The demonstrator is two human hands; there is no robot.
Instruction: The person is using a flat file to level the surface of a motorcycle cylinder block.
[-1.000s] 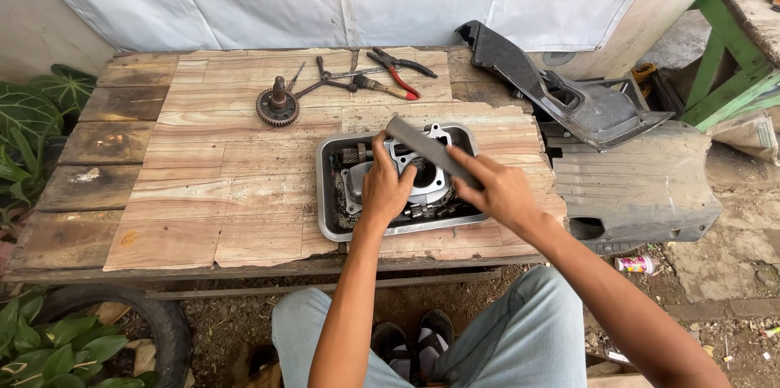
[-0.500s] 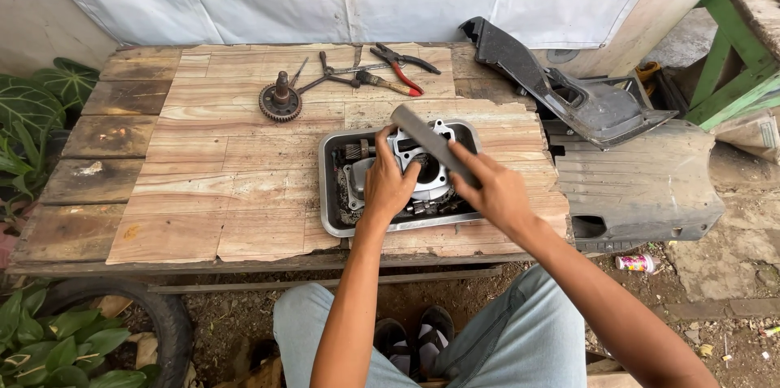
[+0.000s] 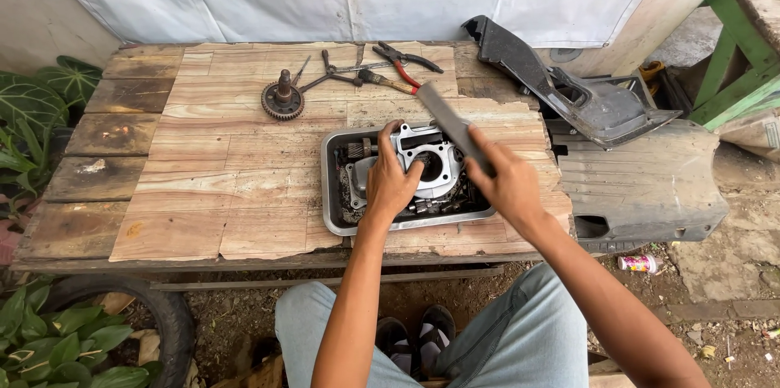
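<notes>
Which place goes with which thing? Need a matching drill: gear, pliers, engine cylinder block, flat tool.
1 gear
2 pliers
3 engine cylinder block
4 flat tool

A in the metal tray, under the left hand
B held in the right hand
C far edge of the table, red handles
D alone, left of the tray

Pairs: 1-D, 2-C, 3-A, 4-B
</notes>
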